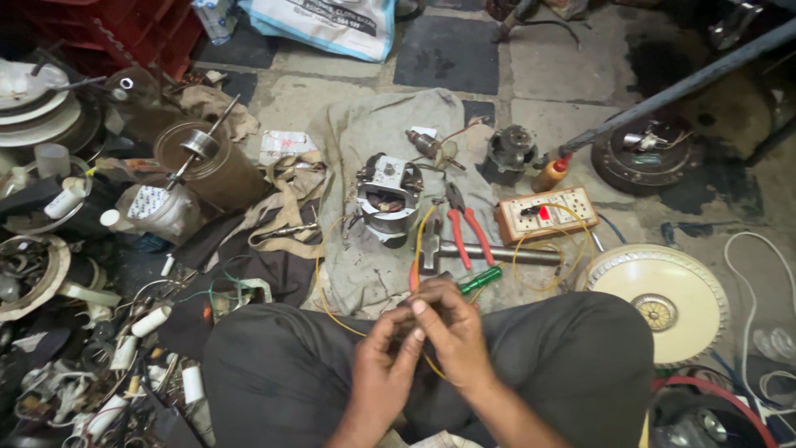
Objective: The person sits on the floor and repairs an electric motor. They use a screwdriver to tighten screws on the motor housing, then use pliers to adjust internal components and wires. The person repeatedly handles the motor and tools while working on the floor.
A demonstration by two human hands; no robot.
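View: single head-worn camera.
Position: above the seated person's lap.
Direction: steeply down and forward over the floor.
Nearness: hands close at lower centre; floor clutter farther.
Shared field: none, one view.

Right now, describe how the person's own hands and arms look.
Both hands, left and right, are bare: no gloves, rings or watch visible. The forearms are uncovered too, with no sleeves in view. Short fingernails show on some fingers. Dark grey trousers cover the crossed legs.

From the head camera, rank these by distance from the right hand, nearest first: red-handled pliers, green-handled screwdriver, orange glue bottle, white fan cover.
From the right hand:
1. Green-handled screwdriver, just above the fingers.
2. Red-handled pliers, farther up on the grey cloth.
3. White fan cover, off to the right.
4. Orange glue bottle, far up, beyond the switchboard.
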